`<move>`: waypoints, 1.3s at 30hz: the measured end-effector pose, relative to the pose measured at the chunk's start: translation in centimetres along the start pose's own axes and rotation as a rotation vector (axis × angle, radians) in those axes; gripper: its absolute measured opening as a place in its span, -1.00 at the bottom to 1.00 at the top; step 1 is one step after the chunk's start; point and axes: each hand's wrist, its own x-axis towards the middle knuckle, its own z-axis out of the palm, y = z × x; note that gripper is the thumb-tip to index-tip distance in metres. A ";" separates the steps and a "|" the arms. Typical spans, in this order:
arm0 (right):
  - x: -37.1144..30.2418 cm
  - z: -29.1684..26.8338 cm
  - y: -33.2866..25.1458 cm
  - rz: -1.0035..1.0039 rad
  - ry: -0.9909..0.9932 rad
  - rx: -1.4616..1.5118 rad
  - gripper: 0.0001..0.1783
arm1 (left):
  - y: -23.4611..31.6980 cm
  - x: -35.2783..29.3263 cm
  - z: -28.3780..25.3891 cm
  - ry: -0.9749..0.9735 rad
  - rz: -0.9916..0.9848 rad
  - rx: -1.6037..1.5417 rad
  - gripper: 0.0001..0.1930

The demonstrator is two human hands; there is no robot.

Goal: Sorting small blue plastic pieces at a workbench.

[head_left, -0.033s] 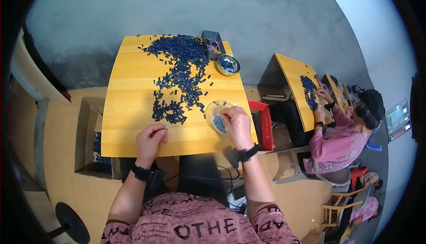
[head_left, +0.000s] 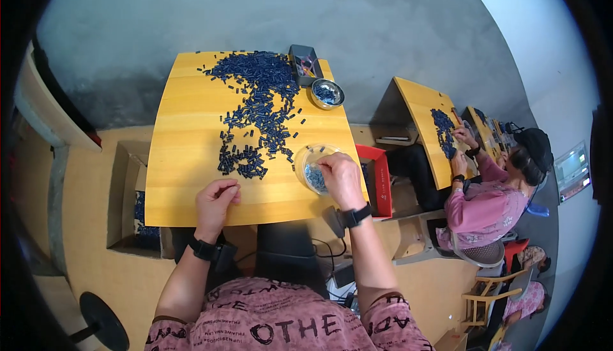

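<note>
My right hand (head_left: 343,179) reaches over a clear round dish (head_left: 302,171) near the table's right edge. Its thumb and fingertips are pinched together above small pale-blue pieces (head_left: 314,176) in the dish; anything between them is too small to make out. Close to the front edge, my left hand (head_left: 216,205) is closed, thumb against curled fingers, and whatever it may hold is hidden. Just beyond it, many short dark-blue cylindrical pieces (head_left: 258,112) lie loose, spreading into a dense heap at the far side of the yellow wooden table (head_left: 185,140).
A metal bowl (head_left: 327,94) of blue pieces and a dark grey bin (head_left: 306,64) stand at the far right. A red box (head_left: 381,182) sits beside the table, a cardboard box (head_left: 121,204) on the left. Another person (head_left: 488,214) works at a neighbouring table (head_left: 418,108).
</note>
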 end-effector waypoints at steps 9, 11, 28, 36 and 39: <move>1.1 3.1 2.5 0.004 -0.259 -0.155 -0.92 | 0.4 -0.6 -0.7 -0.031 0.020 0.042 -0.80; 1.4 3.4 2.3 0.023 -0.283 -0.222 -0.90 | 0.5 -0.6 -0.7 -0.023 0.013 0.011 -0.80; 0.6 -0.1 1.9 0.046 -0.115 0.111 -0.91 | 3.2 -2.2 1.7 -0.098 -0.125 -0.378 -0.78; 0.0 -2.2 -0.5 0.226 -0.068 0.333 -0.93 | 6.4 -3.5 3.8 -0.200 0.004 -0.248 -0.75; -1.2 -2.9 -3.0 0.386 -0.171 0.761 -0.96 | 6.7 -3.9 4.0 -0.217 0.036 -0.262 -0.74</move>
